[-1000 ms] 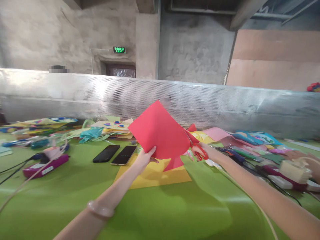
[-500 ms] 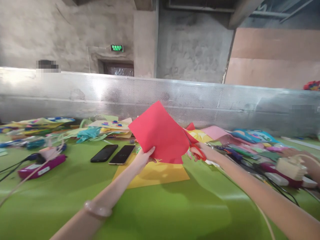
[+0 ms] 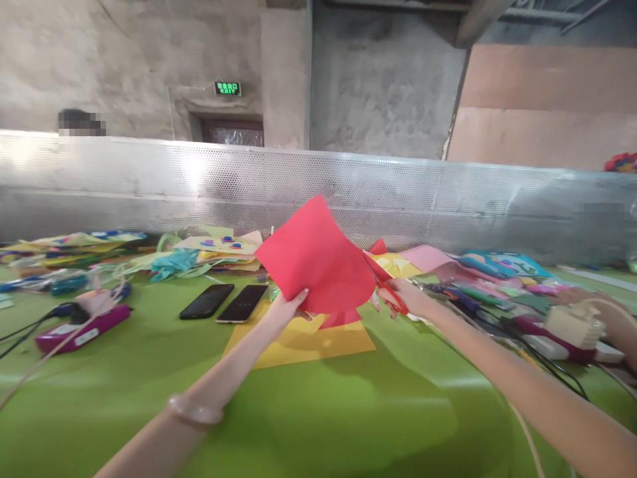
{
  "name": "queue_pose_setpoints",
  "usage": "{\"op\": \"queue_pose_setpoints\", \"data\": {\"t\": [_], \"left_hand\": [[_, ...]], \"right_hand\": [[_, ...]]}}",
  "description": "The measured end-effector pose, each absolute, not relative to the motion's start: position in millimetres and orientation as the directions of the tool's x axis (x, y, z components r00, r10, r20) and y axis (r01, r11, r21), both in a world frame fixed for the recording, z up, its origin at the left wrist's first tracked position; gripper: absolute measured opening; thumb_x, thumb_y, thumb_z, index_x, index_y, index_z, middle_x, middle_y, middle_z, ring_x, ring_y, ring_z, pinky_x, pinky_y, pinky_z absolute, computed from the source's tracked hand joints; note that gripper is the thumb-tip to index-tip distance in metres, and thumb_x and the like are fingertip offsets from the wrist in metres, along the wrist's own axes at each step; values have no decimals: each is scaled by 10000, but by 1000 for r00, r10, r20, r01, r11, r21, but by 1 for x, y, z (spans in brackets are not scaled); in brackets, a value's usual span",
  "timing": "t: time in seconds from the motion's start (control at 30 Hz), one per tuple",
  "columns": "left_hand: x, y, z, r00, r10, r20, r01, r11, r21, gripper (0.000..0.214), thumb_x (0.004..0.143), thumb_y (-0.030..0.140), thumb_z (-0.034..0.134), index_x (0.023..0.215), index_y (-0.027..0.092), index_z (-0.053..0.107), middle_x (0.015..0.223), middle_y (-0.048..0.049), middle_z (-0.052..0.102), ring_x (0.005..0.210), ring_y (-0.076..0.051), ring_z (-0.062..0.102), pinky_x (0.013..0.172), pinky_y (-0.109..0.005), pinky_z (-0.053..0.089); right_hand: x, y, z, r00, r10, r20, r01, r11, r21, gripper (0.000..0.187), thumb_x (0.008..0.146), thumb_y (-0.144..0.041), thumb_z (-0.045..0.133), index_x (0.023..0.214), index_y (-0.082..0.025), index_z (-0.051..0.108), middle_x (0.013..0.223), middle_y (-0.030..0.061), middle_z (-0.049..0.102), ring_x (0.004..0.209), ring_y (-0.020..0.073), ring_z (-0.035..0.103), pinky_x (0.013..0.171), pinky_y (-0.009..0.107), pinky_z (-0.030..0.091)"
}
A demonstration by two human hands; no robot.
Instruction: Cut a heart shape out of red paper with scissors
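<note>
A flap newly droops below the red paper sheet (image 3: 313, 265) pinched by the left hand (image 3: 283, 311), the right hand (image 3: 412, 299) gripping red-handled scissors (image 3: 395, 300) at its right edge, green tablecloth (image 3: 323, 411) bare nearer.

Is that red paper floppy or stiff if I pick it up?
Probably a bit of both: pinched at its lower edge by the left hand, the red paper stands up, yet its surface curves, so it likely bends easily. It looks thin, so probably very light. The scissors meet its right edge, so it likely cuts and tears easily.
</note>
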State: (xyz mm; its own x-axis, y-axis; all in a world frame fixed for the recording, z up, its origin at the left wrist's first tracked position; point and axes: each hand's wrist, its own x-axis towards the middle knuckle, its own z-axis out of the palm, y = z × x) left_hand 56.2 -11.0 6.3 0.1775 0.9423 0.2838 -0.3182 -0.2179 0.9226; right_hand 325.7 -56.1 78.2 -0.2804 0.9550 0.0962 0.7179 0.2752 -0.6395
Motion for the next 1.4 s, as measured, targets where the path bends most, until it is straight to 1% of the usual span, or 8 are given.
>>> {"op": "queue_pose_setpoints", "data": {"t": [0.17, 0.33, 0.47, 0.7, 0.9, 1.13, 1.23, 1.4], "left_hand": [[56, -10, 6, 165, 941, 297, -251, -251, 935, 291, 734, 330, 680, 879, 120, 541, 619, -48, 638, 493, -171, 608, 459, -275, 518], [54, -8, 5, 181, 934, 309, -216, -269, 939, 368, 677, 421, 709, 813, 124, 537, 564, -28, 615, 467, -158, 582, 459, -276, 507], [53, -9, 5, 222, 926, 305, -187, -267, 945, 407, 659, 476, 705, 770, 119, 545, 535, -41, 612, 477, -163, 580, 484, -283, 505], [51, -11, 7, 247, 923, 295, -154, -263, 953, 398, 654, 486, 701, 749, 135, 540, 529, -26, 598, 485, -156, 572, 512, -284, 495], [50, -12, 6, 271, 921, 281, -129, -255, 958, 389, 663, 483, 695, 743, 133, 543, 541, -30, 600, 490, -154, 569, 539, -291, 494], [50, -9, 5, 265, 915, 303, -143, -274, 951, 373, 678, 479, 683, 762, 145, 541, 540, -3, 582, 480, -147, 556, 548, -300, 499], [49, -9, 4, 288, 910, 298, -140, -268, 953, 349, 697, 463, 675, 771, 144, 555, 555, -9, 593, 484, -151, 565, 565, -308, 499], [49, -9, 2, 292, 912, 289, -141, -258, 956, 333, 709, 458, 667, 734, 149, 548, 543, -7, 587, 483, -148, 559, 558, -300, 490]], "right_hand": [[331, -58, 78, -277, 958, 73, 725, 258, -639, 295, 899, -356, 493, 719, -128, 547, 578, -65, 489, 469, 55, 472, 484, 206, 440], [340, -57, 79, -231, 973, 11, 771, 190, -608, 283, 900, -349, 497, 735, -126, 555, 585, -61, 508, 454, 49, 470, 459, 194, 433], [343, -56, 81, -214, 976, -44, 795, 148, -588, 264, 894, -338, 510, 751, -122, 559, 580, -63, 509, 456, 51, 486, 459, 195, 444], [350, -55, 82, -225, 972, -72, 797, 141, -588, 273, 890, -336, 517, 722, -123, 546, 548, -74, 474, 443, 49, 477, 450, 193, 440], [342, -63, 85, -273, 961, -43, 766, 190, -615, 293, 899, -340, 497, 692, -134, 527, 510, -82, 452, 437, 57, 477, 480, 212, 456], [334, -69, 85, -269, 963, 9, 748, 215, -627, 299, 874, -313, 501, 623, -152, 473, 492, -82, 418, 416, 55, 438, 448, 200, 415], [331, -70, 86, -280, 960, 25, 733, 231, -639, 237, 821, -260, 464, 603, -168, 459, 477, -64, 416, 416, 69, 449, 465, 213, 436], [331, -71, 89, -281, 958, 52, 731, 249, -635, 185, 746, -288, 442, 598, -180, 468, 459, -46, 427, 397, 88, 458, 431, 218, 436]]}}
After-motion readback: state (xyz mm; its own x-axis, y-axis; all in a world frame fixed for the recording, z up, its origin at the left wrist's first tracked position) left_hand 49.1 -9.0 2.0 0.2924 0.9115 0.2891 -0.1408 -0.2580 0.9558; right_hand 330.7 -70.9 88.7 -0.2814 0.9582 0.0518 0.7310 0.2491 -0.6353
